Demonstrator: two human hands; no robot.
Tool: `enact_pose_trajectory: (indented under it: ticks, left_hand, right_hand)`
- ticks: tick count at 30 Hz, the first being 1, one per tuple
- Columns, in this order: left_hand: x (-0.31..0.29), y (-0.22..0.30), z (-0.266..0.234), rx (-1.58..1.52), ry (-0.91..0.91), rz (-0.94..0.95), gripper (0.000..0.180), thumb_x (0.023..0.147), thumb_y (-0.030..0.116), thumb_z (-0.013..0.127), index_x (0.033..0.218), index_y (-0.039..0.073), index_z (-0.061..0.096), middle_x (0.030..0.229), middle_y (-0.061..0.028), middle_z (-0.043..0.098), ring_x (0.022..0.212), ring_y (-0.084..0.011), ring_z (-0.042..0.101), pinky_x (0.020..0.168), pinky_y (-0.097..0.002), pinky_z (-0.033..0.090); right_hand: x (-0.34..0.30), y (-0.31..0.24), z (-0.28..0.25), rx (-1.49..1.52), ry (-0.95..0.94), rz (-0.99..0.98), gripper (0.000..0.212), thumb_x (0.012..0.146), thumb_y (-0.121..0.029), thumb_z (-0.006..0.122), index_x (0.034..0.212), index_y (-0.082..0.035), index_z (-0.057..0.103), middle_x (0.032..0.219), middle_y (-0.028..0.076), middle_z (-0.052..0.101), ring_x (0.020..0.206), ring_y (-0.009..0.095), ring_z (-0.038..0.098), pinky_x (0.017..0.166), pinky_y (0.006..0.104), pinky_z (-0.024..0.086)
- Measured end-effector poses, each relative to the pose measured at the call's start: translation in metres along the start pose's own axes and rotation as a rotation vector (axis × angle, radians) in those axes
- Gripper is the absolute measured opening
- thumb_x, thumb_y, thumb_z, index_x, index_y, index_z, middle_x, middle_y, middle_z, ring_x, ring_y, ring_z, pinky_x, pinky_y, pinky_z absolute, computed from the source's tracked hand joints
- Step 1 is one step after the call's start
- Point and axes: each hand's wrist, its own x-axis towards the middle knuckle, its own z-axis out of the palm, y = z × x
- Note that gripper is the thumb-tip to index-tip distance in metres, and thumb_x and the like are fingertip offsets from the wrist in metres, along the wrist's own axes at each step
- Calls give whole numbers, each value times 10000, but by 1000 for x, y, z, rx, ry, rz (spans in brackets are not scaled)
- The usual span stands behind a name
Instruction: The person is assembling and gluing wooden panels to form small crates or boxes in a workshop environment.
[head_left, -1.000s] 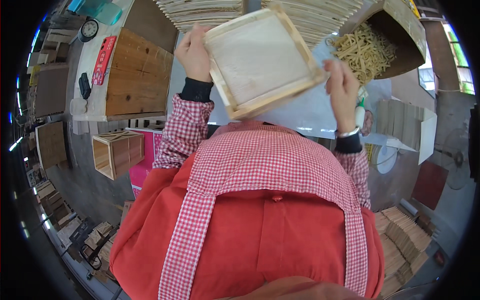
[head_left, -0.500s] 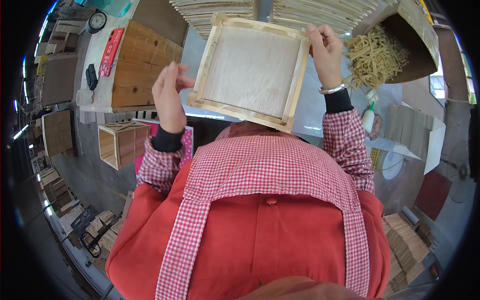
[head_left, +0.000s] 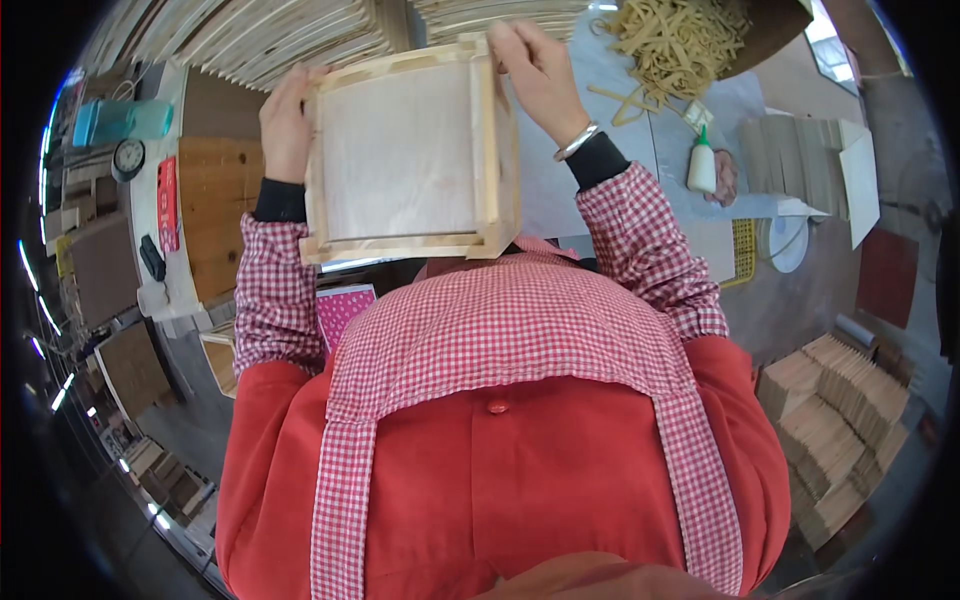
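A square, pale wooden box (head_left: 400, 150) with a raised frame around its flat panel is tilted in front of my chest, over the worktable (head_left: 560, 185). My left hand (head_left: 287, 125) is closed on its upper left edge, fingertips partly hidden behind the frame. At the upper right corner, my right hand (head_left: 545, 78) grips the frame with thumb and fingers. The box's right side wall shows next to that hand. A silver bangle (head_left: 576, 142) circles my right wrist.
Slatted wooden pieces (head_left: 250, 35) are stacked beyond the box. To the right lie a heap of yellowish strips (head_left: 670, 50), a white bottle with a green tip (head_left: 702, 168) and stacked boards (head_left: 800, 160). A brown wooden panel (head_left: 215, 215) and a round clock (head_left: 129, 158) are at left.
My left hand has gone from free beside the box to gripping its left edge. The box has shifted left and turned, so its right side wall shows. My view has swung too.
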Motion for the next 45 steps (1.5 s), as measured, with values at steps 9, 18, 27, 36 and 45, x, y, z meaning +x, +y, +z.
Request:
enact_pose_trajectory:
  ticks: [9,18,27,36,45]
  left_hand:
    - [-22,27,1,-488,167,-330,379,1016,244,402,1108,-61,608,1100,-136,653,1015,-185,596,918,-287,446]
    - [-25,25,-1,-438,164,-272,355,1005,228,437,1050,-72,620,1060,-138,659,990,-178,594,912,-279,437]
    - [-17,7,1,-261,135,-84,337,992,232,473,1037,-51,651,1017,-73,665,942,-113,571,869,-245,425]
    - [-23,43,0,137,323,384,504,876,212,666,1307,12,499,1273,-122,560,1156,-200,533,990,-315,400]
    - [-61,124,-17,18,-407,471,230,804,123,693,969,0,589,897,-100,638,887,-219,614,973,-358,410]
  right_hand:
    - [-98,198,-167,-1248,220,369,370,768,-354,699,894,-12,636,911,176,638,865,336,610,799,424,476]
    - [-8,140,-196,-821,381,209,238,750,-254,631,699,-22,637,661,155,624,666,330,628,658,391,499]
    - [64,67,-204,-753,391,-69,237,818,-240,627,816,-11,689,675,104,667,599,153,596,608,291,478]
    - [56,-87,-102,-449,-243,75,211,960,-240,540,957,-52,635,720,-51,570,614,45,493,575,201,413]
    - [-18,-184,25,-451,-953,-308,185,885,-171,619,855,4,571,636,140,464,568,239,482,574,325,395]
